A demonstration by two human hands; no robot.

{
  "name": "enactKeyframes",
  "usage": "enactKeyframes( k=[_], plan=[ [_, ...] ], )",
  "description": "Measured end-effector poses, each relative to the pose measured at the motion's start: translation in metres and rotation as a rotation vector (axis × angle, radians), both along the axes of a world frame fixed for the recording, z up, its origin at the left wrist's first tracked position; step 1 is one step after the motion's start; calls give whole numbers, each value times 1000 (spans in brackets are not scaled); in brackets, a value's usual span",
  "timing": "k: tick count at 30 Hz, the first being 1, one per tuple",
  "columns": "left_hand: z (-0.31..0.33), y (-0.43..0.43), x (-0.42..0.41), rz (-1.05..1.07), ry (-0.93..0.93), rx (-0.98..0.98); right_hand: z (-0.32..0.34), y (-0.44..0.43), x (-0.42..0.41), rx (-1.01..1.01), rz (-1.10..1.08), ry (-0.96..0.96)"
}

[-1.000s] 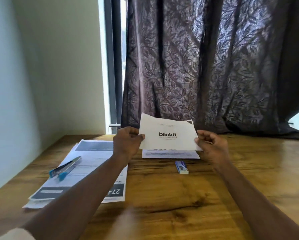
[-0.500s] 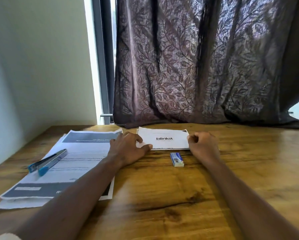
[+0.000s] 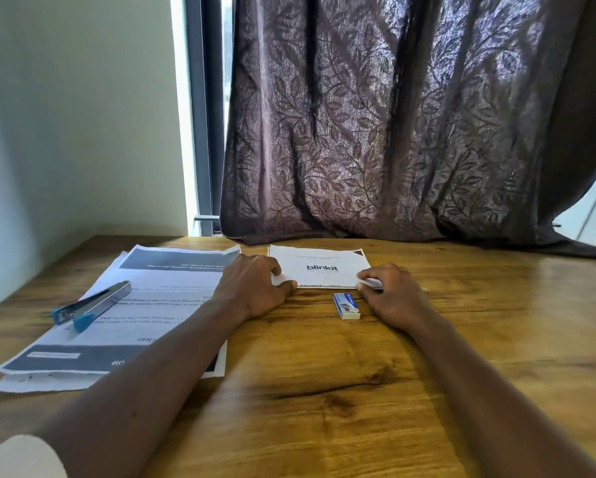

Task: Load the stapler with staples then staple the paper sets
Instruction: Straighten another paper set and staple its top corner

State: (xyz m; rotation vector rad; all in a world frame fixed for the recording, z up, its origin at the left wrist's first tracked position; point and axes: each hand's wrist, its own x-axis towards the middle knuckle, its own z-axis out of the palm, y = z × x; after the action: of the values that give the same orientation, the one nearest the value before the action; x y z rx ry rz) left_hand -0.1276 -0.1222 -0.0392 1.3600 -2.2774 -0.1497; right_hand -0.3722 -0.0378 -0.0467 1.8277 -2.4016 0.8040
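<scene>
A small paper set (image 3: 319, 261) printed "blinkit" lies flat at the centre of the frame, on the far part of the tabletop (image 3: 324, 391). The left hand (image 3: 255, 288) pinches its near left corner and the right hand (image 3: 389, 298) pinches its near right corner, both arms reaching forward. A staple box (image 3: 346, 306) sits just beside the right hand. At left, the stapler (image 3: 93, 301) rests on a larger paper stack (image 3: 172, 274). A curtain (image 3: 393, 132) hangs behind.

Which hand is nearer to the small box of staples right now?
Right. The right hand sits just right of the staple box, gripping the blinkit paper; the left hand grips the paper's other corner, farther left.
</scene>
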Motion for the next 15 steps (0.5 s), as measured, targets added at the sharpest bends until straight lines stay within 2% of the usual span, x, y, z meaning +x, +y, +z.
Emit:
enactKeyframes(
  k=[2, 6, 8, 12, 15],
  plan=[
    [10, 9, 5, 9, -4, -28, 5, 2, 3, -60, 7, 35],
    [47, 29, 41, 64, 113, -87, 20, 9, 28, -387, 110, 136],
    [59, 40, 77, 97, 151, -133, 26, 16, 55, -466, 184, 121],
    [58, 56, 151, 200, 65, -193, 27, 22, 121, -434, 308, -37],
    [43, 60, 196, 285, 14, -162, 26, 10, 169, -249, 263, -164]
  ],
)
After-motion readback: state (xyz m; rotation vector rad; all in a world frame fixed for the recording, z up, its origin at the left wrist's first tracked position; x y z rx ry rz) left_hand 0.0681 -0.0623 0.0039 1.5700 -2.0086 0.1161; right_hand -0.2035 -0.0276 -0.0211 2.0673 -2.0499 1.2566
